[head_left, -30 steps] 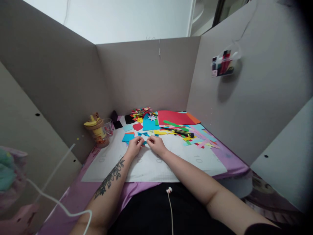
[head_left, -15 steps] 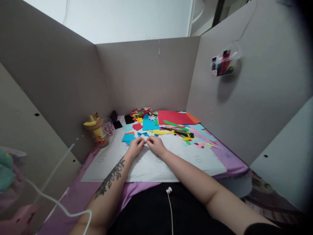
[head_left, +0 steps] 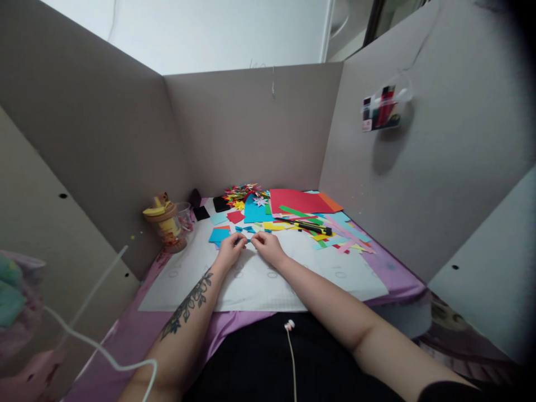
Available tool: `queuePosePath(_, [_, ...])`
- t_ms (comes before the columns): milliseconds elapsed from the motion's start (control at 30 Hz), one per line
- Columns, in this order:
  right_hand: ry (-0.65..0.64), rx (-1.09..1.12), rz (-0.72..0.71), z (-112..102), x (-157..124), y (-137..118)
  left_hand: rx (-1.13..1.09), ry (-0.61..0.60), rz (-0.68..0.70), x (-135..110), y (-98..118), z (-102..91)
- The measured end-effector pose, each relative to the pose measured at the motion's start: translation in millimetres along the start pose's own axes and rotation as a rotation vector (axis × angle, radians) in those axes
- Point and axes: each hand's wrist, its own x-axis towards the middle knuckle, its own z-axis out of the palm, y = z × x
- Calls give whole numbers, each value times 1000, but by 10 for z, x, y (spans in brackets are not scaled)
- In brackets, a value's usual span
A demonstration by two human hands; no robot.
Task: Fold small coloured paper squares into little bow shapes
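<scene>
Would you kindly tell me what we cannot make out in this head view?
Head view: the piece between left hand and right hand, too small and mostly covered by them.
Head view: contents of the wall pouch, small and blurred.
Head view: the teal bundle, cut off by the left edge.

Both arms reach forward and converge at centre, forearms bare; the left forearm [head_left: 188, 304] bears a dark tattoo. Left hand [head_left: 229, 252] and right hand [head_left: 268, 247] lie low, knuckles up, just beside each other with fingertips facing inward. Fingers of each hand are curled, thumb and forefinger tips drawn into a pinch; palms are hidden.
</scene>
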Motion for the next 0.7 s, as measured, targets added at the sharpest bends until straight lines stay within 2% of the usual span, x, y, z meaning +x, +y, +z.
queuePosePath(300, [-19, 154, 141, 20, 12, 86, 81, 4, 8, 4, 8, 2])
queuePosePath(467, [-57, 221, 141, 20, 8, 35, 94, -22, 20, -3, 25, 3])
queuePosePath(700, [-56, 163, 127, 16, 4, 30, 75, -48, 45, -9, 51, -2])
